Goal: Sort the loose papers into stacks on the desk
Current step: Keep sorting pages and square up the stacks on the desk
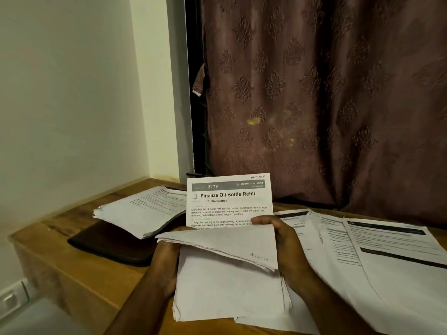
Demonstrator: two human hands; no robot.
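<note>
Two bare forearms, entering from the near edge. No sleeves, cuffs or gloves anywhere along them. Left hand [167, 259] bare, partly hidden, without ring or band on the part showing. Right hand [287, 247] bare too, knuckles and thumb plain, wrist free of watch or bracelet. Nails too dim to make out.

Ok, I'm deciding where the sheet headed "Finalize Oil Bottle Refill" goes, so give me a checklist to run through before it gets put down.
1. Heading readable: ok, the upright sheet shows its title and "Section 5".
2. Both hands on the bundle: ok, left hand and right hand hold it.
3. Far-left stack ready: ok, it rests on a dark folder.
4. Right-side papers tidy: not ok, they lie fanned and overlapping.
5. Which stack matches: cannot tell, their print is blurred.
</note>
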